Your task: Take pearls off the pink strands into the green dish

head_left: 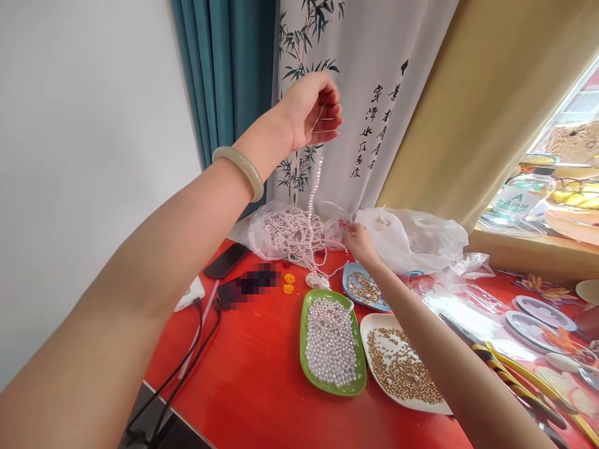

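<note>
My left hand (pixel 318 111) is raised high in front of the curtain, its fingers curled, with thin thread across the palm. Beneath it a string of small pink beads (pixel 316 187) hangs upright above a heap of bead strings (pixel 290 231) in clear plastic. My right hand (pixel 359 240) is low at the back of the table, fingers pinched near a bead strand and a plastic bag; what lies between them is too small to name. Nearby are a green tray of pearly beads (pixel 331 343), a blue plate (pixel 365 287) and a white plate of gold beads (pixel 405 371).
White plastic bags (pixel 412 237) lie at the back right. Pliers (pixel 519 380) and round discs (pixel 538 321) are at right. A phone (pixel 226 260), black cables (pixel 187 368) and two orange flowers (pixel 289 284) lie left. Curtains (pixel 355 93) hang behind.
</note>
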Available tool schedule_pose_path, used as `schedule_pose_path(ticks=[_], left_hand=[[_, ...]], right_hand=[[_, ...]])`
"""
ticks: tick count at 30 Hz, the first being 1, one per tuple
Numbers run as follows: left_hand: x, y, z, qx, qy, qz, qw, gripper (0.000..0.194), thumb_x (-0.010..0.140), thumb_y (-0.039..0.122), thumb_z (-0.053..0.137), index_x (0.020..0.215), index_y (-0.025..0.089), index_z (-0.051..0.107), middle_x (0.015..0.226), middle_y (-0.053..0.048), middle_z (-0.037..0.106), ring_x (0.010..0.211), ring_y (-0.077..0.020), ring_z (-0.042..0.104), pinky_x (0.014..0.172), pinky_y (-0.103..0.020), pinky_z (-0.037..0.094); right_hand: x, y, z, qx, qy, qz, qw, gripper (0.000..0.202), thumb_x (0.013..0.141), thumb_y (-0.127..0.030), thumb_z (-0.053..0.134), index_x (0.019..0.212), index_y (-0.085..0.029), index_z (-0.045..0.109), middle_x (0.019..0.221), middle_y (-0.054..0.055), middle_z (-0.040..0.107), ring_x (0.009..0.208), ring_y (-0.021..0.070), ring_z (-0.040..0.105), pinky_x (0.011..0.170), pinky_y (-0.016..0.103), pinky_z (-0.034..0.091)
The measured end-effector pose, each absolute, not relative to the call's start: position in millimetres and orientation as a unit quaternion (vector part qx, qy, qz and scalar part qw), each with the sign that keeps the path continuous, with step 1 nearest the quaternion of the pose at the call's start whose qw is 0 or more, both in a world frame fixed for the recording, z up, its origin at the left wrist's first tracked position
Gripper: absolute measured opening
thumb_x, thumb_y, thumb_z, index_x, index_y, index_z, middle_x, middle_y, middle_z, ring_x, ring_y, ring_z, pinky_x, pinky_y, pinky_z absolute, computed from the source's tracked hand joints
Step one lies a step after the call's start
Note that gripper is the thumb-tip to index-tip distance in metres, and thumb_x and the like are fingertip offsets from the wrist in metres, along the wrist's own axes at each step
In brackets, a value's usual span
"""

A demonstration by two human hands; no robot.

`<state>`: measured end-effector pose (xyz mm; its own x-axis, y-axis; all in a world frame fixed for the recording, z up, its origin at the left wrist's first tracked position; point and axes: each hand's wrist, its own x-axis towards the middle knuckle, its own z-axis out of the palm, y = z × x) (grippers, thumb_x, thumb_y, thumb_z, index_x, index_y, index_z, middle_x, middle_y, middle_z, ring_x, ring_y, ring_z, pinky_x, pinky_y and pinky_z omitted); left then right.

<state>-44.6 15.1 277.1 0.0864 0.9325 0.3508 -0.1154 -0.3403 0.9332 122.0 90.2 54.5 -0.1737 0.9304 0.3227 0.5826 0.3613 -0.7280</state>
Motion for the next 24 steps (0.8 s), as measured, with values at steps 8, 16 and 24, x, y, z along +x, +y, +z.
schedule_pose_path(ticks=[8, 16, 24], left_hand=[[-15.7, -0.2, 293.2, 0.672, 0.306, 0.562, 0.372, 0.02, 0.074, 0.014, 0.038, 0.055, 0.011, 0.045, 0.07, -0.004, 0.054, 0.081, -0.0172, 0.057, 0.081, -0.035, 0.039], [-26.0, -20.5, 301.7, 0.633, 0.252, 0.626, 0.379, 0.023, 0.077, 0.013, 0.035, 0.057, 0.01, 0.045, 0.067, -0.002, 0.055, 0.081, -0.0154, 0.06, 0.077, -0.029, 0.04], [-29.0, -38.7, 228.4, 0.613, 0.337, 0.562, 0.441, 0.018, 0.073, 0.021, 0.041, 0.059, 0.012, 0.048, 0.06, -0.001, 0.056, 0.053, -0.0092, 0.056, 0.056, -0.023, 0.046]], right_hand=[[117.4, 35.7, 69.7, -0.247, -0.838, 0.413, 0.259, 0.034, 0.078, -0.043, 0.046, 0.095, -0.017, 0.061, 0.087, 0.004, 0.064, 0.083, 0.0156, 0.056, 0.079, 0.031, 0.04], [148.1, 61.3, 56.7, -0.41, -0.856, 0.241, 0.204, 0.031, 0.075, -0.039, 0.05, 0.058, -0.017, 0.063, 0.057, 0.002, 0.058, 0.055, 0.0133, 0.05, 0.059, 0.027, 0.036], [167.0, 50.3, 92.1, -0.447, -0.768, 0.331, 0.317, 0.05, 0.077, -0.057, 0.039, 0.051, -0.016, 0.051, 0.05, 0.003, 0.053, 0.04, 0.0079, 0.041, 0.043, 0.024, 0.032]])
